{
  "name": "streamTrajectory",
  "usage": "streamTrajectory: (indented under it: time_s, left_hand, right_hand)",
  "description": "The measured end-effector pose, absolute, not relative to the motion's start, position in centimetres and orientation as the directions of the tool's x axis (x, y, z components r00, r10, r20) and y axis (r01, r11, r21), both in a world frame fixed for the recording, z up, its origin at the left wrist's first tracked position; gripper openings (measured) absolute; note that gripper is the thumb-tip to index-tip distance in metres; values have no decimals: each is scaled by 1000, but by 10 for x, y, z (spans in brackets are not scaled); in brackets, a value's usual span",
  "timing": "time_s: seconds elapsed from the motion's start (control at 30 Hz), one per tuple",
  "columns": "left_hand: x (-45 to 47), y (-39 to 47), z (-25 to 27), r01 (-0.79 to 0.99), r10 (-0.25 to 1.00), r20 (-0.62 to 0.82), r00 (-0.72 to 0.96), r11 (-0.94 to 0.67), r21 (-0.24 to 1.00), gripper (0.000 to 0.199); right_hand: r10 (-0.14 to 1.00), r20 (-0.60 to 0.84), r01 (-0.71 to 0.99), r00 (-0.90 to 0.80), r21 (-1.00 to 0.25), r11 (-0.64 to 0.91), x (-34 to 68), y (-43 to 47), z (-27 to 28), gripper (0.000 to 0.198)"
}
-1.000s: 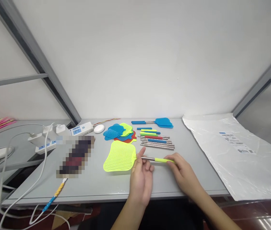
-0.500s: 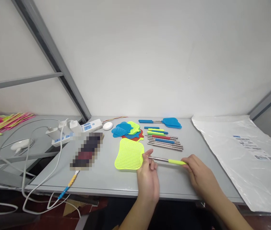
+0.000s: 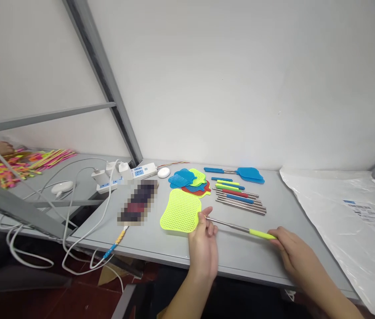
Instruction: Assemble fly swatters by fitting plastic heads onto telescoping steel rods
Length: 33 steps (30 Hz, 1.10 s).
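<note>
A yellow-green fly swatter [image 3: 182, 212] with a perforated square head is held level above the grey table. My left hand [image 3: 203, 237] pinches it where the head meets the metal rod, palm turned up. Around the end of its yellow-green grip, my right hand [image 3: 288, 248] is closed. Between the hands the telescopic rod [image 3: 229, 225] is drawn out. Behind it lie loose swatter heads [image 3: 182, 178] in blue, yellow-green and red, metal rods [image 3: 240, 206], some with coloured grips, and blue assembled fly swatters [image 3: 249, 174].
To the left are a pixelated phone-like object [image 3: 139, 201] on a cable, power strips [image 3: 144, 170] with plugs, and a white round device [image 3: 164, 173]. A white plastic bag [image 3: 346, 221] covers the right side. Another person's hand [image 3: 3, 147] is over colourful strips at far left.
My right hand has moved right, away from my left, and the metal rod shows longer. The view has turned left, and another person's hand has come into sight.
</note>
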State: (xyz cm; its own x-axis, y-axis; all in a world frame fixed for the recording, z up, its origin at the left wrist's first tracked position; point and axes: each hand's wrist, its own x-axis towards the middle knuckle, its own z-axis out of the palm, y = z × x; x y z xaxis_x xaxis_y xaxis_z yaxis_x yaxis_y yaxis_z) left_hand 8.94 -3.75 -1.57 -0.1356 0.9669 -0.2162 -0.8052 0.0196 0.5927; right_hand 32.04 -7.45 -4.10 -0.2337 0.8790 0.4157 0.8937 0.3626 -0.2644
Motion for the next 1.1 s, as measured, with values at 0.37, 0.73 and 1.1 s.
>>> streamTrajectory:
  time_s: [0.37,0.73,1.1]
  left_hand:
    - [82,-36,-7,-779,973,-201,-110,41,626,40]
    - [87,-46,-14,-546,983,-166,-73,100,832,44]
    - [79,-35,-18,-456,996,-39,-74,1,890,37]
  right_hand:
    - [890,384,910,-248,-222,349,327,-85,-49,20]
    - [769,522,885,-371,-53,463,285,-67,-9,14]
    - [746,548,901,-378,31,434,286,-72,-34,19]
